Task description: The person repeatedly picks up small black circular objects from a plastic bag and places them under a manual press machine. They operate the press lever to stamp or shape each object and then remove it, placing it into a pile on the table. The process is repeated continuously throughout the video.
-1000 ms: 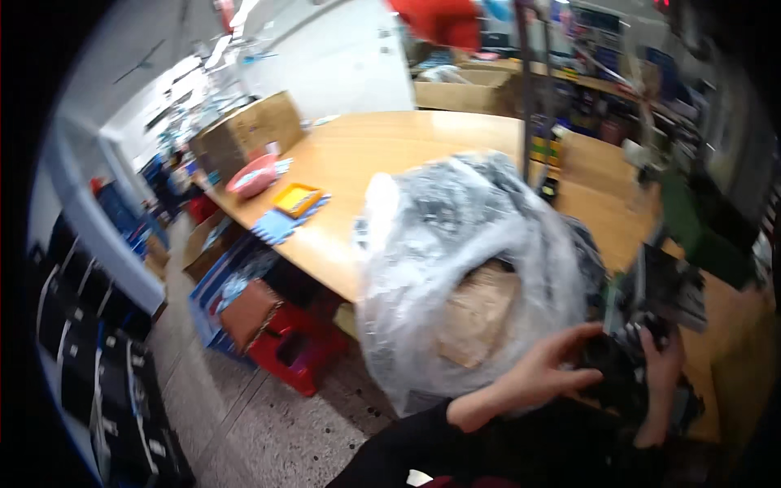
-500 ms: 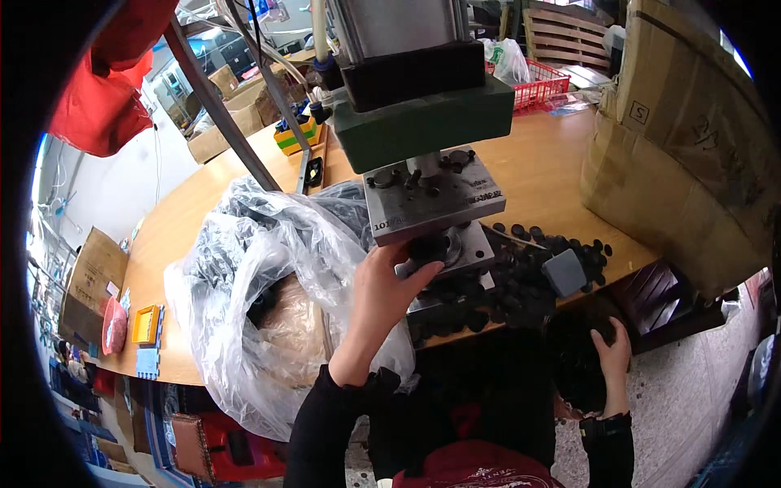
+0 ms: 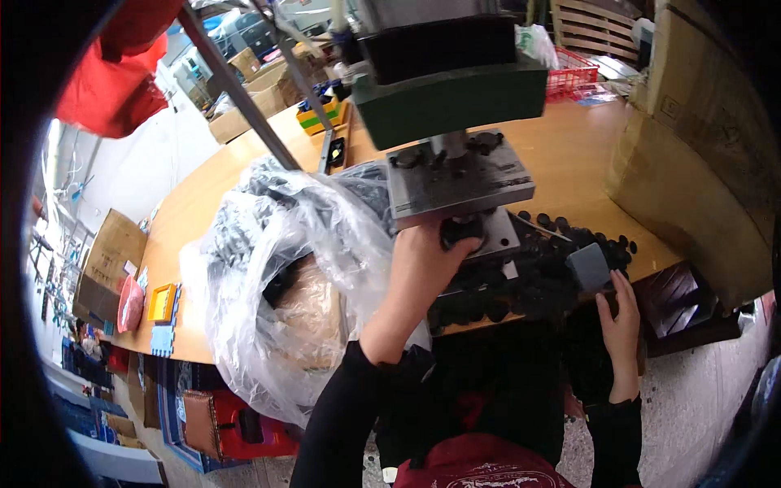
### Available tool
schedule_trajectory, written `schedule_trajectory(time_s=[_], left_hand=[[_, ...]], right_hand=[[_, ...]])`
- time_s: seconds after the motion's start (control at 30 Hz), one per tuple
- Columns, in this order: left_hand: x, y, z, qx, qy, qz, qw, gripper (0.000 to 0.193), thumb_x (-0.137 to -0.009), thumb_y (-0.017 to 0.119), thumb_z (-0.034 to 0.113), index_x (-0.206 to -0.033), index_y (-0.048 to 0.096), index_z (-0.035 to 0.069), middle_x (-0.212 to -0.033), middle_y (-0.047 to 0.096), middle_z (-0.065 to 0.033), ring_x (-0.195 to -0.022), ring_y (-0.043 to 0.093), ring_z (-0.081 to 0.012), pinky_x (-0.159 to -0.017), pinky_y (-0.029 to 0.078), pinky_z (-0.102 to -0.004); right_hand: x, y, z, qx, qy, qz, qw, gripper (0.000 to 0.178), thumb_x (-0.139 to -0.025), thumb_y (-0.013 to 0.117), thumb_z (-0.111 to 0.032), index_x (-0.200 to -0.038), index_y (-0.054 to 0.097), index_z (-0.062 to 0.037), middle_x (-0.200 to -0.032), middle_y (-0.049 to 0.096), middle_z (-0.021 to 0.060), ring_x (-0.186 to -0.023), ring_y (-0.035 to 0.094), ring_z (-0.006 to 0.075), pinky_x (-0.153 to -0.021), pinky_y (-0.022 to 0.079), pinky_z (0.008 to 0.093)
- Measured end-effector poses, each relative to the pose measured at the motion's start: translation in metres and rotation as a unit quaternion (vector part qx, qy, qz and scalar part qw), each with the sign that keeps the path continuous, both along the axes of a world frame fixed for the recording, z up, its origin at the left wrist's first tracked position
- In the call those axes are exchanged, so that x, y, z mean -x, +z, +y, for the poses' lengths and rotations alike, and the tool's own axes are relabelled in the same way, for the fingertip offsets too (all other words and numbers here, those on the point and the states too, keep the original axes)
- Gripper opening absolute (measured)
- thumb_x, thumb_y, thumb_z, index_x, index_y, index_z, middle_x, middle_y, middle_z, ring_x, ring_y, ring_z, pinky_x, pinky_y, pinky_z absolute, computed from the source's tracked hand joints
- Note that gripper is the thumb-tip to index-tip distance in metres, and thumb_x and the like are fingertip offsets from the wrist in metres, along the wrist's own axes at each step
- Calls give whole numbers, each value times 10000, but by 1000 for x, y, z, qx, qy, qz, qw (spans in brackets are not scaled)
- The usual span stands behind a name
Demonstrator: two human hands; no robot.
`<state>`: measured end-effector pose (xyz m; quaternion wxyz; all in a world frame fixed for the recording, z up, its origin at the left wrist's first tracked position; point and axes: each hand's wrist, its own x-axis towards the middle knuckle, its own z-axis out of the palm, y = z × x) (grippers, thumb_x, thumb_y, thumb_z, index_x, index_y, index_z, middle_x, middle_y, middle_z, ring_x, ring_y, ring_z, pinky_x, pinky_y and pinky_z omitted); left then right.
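My left hand point(image 3: 425, 259) reaches in under the metal upper plate point(image 3: 460, 180) of a press. Its thumb and fingers close around a black round piece point(image 3: 457, 233), partly hidden by the hand, over the metal lower die point(image 3: 498, 232). My right hand point(image 3: 621, 324) is beside the pile's right end, thumb and fingers apart with nothing visible between them. Its fingertips are close to a grey square block point(image 3: 588, 267); whether they touch it I cannot tell. Many small black discs point(image 3: 537, 286) lie heaped around the die and along the table's front edge.
A clear plastic bag point(image 3: 236, 268) with dark contents bulges left of the press. Tall cardboard point(image 3: 691, 163) stands at the right, above a dark box point(image 3: 679, 301). A yellow bin point(image 3: 317, 119) and a red crate point(image 3: 573, 75) sit farther back on the wooden table point(image 3: 191, 236).
My right hand has risen from below the table edge to beside the grey block. My left hand remains under the press plate at the black piece. The whole view has shifted slightly.
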<state>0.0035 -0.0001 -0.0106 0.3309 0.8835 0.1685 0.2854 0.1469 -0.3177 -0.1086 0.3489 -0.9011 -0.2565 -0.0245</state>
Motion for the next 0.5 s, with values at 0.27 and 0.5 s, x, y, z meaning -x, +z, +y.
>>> schedule_trajectory(time_s=[0.27, 0.5], left_hand=[[61, -3, -20, -18, 69, -117, 991, 275, -833, 732, 215, -971, 643, -5, -910, 665, -164, -809, 674, -302, -706, 526, -356], [174, -51, 139, -231, 318, 293, 872, 199, -884, 533, 140, -1004, 629, 13, -973, 654, -192, -914, 639, -361, -783, 513, -442]], right_hand=[[-26, -11, 66, 274, 16, -90, 957, 514, -1023, 396, -386, -1413, 433, -53, -1477, 403, 143, -1382, 347, 291, -1117, 296, 447], [-43, -20, 44, 106, 72, -26, 991, 495, -1020, 417, -347, -1396, 442, -26, -1458, 418, 175, -1355, 390, 322, -1111, 314, 428]])
